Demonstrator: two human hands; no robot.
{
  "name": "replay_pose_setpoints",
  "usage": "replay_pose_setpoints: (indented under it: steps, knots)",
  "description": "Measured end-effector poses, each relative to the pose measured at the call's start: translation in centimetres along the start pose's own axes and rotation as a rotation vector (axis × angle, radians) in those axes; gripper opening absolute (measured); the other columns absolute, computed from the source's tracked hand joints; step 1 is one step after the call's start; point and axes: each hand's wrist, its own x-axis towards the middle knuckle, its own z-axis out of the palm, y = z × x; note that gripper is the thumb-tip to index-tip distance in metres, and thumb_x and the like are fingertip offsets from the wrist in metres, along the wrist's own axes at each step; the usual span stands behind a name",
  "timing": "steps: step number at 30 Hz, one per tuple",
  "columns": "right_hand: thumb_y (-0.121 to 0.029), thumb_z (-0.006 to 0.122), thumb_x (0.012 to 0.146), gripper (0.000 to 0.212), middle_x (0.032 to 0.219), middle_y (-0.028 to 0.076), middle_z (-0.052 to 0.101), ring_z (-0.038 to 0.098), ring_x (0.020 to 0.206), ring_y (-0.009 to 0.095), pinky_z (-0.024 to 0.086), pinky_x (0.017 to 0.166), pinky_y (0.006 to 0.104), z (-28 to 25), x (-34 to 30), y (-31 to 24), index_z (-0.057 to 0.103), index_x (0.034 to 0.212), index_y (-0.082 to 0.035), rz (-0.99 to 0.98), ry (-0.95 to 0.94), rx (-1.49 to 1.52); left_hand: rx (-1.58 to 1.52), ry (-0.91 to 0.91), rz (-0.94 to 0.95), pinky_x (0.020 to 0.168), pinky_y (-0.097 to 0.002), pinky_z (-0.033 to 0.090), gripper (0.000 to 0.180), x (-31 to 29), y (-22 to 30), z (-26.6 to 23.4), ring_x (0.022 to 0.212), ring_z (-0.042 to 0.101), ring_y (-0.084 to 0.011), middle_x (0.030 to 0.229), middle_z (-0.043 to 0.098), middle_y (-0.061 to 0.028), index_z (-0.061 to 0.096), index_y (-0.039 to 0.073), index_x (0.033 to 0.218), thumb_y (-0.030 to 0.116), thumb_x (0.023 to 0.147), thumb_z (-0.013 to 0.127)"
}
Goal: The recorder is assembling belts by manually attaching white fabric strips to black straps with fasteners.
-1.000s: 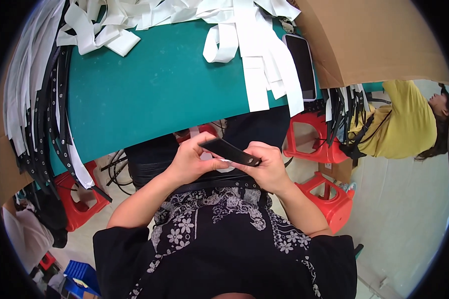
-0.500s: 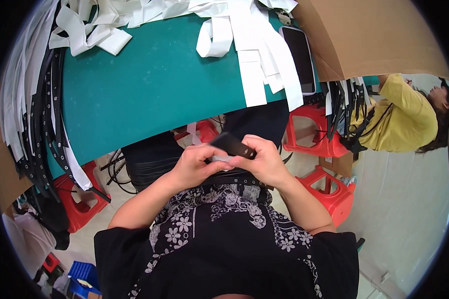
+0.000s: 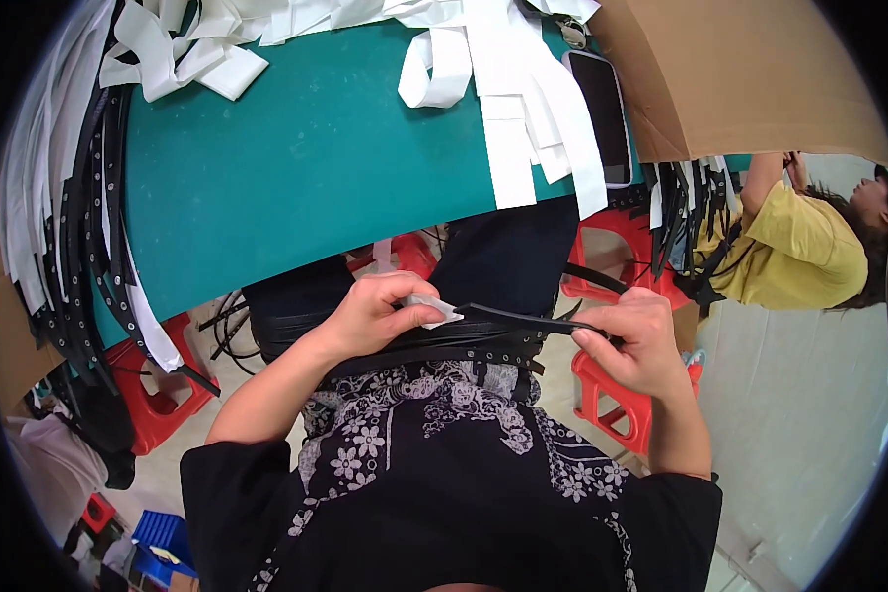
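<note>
Above my lap, my left hand [image 3: 380,314] pinches a white strip of paper or cloth [image 3: 439,310] between thumb and fingers. From the tip of that strip a black belt [image 3: 523,319] runs right to my right hand [image 3: 641,340], whose fingers are closed on it. Whether the belt's end lies inside the white strip is hidden. Several more black belts [image 3: 390,347], some with metal eyelets, lie across my thighs below both hands.
A green table [image 3: 296,168] stands ahead, with white strips [image 3: 508,148] and a phone [image 3: 598,118] on it. Belts [image 3: 99,217] hang at the left edge. A cardboard box [image 3: 740,79] stands at right, near red stools [image 3: 617,395] and a person in yellow [image 3: 799,247].
My right hand has moved right, away from my left, drawing the black belt out straight between them. My left hand has barely shifted. The person in yellow has raised an arm.
</note>
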Motion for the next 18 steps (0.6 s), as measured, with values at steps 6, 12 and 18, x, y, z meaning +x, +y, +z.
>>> replay_pose_setpoints:
  steps: [6, 12, 18]
  knots:
    - [-0.015, 0.068, 0.071, 0.007, 0.051, 0.001, 0.055, 0.048, 0.043, 0.016, 0.035, 0.050, 0.0284, 0.51, -0.49, 0.21, 0.068, 0.073, -0.008, 0.043, 0.017, -0.029, 0.007, 0.018, -0.037, 0.055, -0.0222, 0.041, 0.013, 0.01, 0.11, -0.04, 0.062, 0.053, -0.0058, 0.073, 0.059, -0.0015, 0.064, 0.003, 0.089, 0.010, 0.079, 0.070]
    - [-0.017, 0.069, 0.072, 0.007, 0.050, 0.001, 0.056, 0.049, 0.042, 0.016, 0.036, 0.050, 0.0285, 0.65, -0.62, 0.07, 0.069, 0.073, -0.010, 0.065, 0.025, -0.015, 0.032, 0.054, -0.051, 0.054, -0.0221, 0.041, 0.013, -0.13, 0.17, 0.28, 0.061, 0.052, -0.0055, 0.071, 0.059, -0.0007, 0.064, 0.003, 0.088, 0.011, 0.079, 0.070]
    - [-0.016, 0.069, 0.072, 0.007, 0.049, 0.002, 0.055, 0.049, 0.041, 0.017, 0.035, 0.048, 0.0284, 0.55, -0.83, 0.04, 0.069, 0.073, -0.009, 0.040, 0.032, -0.029, 0.066, 0.053, -0.102, 0.058, -0.0211, 0.044, 0.009, 0.01, 0.94, 0.36, 0.066, 0.057, -0.0068, 0.076, 0.062, -0.0025, 0.063, 0.001, 0.085, 0.003, 0.078, 0.068]
